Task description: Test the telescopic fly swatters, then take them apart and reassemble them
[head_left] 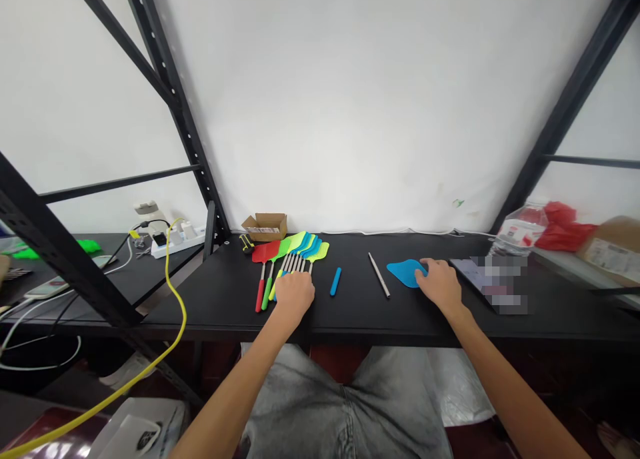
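Several fly swatters with red, green, yellow and blue heads lie fanned out left of centre, among them a red fly swatter (263,253). My left hand (295,291) is closed over the handle end of the bunch, hiding some handles; which swatter it grips is hidden. A loose blue handle (335,282) lies to its right, and past that a silver metal rod (379,275). My right hand (440,282) pinches the right edge of a blue fly swatter head (404,272), which rests nearly flat on the black table (355,319).
A small open cardboard box (265,228) stands against the wall. A tablet (483,282) lies right of my right hand, with a clear plastic container (520,229) behind it. A yellow cable (175,292) hangs at left, beside black metal posts (185,112).
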{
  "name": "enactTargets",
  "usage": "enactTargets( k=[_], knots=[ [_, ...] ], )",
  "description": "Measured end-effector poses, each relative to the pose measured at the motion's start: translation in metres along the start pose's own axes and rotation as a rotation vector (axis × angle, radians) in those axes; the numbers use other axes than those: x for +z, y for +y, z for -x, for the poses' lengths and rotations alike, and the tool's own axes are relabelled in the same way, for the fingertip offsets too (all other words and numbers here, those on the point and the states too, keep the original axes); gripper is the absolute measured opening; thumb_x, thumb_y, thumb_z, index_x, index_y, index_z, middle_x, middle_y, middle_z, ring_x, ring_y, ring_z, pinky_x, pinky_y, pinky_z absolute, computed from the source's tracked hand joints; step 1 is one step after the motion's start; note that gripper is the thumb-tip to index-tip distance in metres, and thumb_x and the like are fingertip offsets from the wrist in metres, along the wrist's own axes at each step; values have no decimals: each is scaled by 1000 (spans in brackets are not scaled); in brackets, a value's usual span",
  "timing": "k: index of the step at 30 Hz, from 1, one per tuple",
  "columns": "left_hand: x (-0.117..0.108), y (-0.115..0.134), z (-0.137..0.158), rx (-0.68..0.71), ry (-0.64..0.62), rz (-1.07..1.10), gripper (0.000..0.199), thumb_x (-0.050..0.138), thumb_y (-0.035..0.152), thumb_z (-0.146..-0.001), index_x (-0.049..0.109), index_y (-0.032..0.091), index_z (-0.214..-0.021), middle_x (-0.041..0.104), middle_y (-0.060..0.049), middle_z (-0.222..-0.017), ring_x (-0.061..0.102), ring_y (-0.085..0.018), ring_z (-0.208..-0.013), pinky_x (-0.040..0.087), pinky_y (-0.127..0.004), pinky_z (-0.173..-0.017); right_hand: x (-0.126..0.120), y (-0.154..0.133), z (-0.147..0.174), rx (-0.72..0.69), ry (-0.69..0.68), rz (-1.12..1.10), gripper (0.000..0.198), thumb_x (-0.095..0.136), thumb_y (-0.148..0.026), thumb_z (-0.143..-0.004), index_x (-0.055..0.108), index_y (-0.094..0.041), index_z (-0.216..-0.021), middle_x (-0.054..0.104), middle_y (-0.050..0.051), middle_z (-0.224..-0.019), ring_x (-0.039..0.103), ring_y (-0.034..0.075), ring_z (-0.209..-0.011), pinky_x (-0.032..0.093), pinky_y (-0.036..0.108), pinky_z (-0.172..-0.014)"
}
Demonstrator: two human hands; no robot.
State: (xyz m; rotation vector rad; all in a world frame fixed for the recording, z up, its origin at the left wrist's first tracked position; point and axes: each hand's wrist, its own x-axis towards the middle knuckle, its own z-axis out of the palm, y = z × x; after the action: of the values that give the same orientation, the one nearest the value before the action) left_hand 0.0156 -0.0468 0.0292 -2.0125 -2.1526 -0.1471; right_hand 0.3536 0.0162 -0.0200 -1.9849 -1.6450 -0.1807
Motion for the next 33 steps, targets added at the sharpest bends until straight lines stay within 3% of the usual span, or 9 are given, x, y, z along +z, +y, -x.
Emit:
enactTargets(
  k=[6, 14, 25, 30, 33],
  knots=[
    [-17, 14, 18, -4, 15, 66, 37, 40, 35, -92, 68, 12, -91, 70, -18, -87, 67, -32, -86, 47, -38, -72, -3, -20, 2, -127, 148, -242, 34, 44, -33, -90, 65, -18, -111, 64, 11, -114, 56, 27, -105, 40, 36, -91],
    [-23, 55, 23, 42, 39, 241, 40, 30, 44, -97, 59, 16, -102, 69, -14, -86, 68, -28, -83, 44, -33, -72, 8, -67, 16, -241, -100, -102, 24, 47, -26, -90, 69, -18, -96, 68, 11, -97, 63, 24, -89, 41, 31, -73],
    [-10, 63, 24, 46, 34, 355, 39, 26, 45, -98, 53, 18, -102, 69, -13, -89, 68, -28, -84, 43, -33, -70, 12, -107, 31, -326, -153, -195, 25, 49, -18, -88, 68, -19, -105, 64, 12, -105, 62, 23, -94, 40, 30, -77],
    [-4, 71, 21, 42, 31, 426, 37, 22, 44, -99, 48, 18, -105, 68, -12, -88, 67, -29, -83, 44, -34, -70, 10, -113, 30, -275, -117, -465, 26, 48, -33, -91, 70, -19, -91, 68, 11, -93, 63, 23, -89, 42, 31, -79],
    [-3, 78, 22, 46, 41, 446, 36, 23, 43, -99, 47, 18, -106, 68, -11, -88, 67, -29, -83, 44, -34, -72, 12, -121, 24, -132, -244, -924, 38, 47, -49, -90, 69, -19, -87, 70, 10, -87, 64, 23, -83, 46, 32, -71]
  ],
)
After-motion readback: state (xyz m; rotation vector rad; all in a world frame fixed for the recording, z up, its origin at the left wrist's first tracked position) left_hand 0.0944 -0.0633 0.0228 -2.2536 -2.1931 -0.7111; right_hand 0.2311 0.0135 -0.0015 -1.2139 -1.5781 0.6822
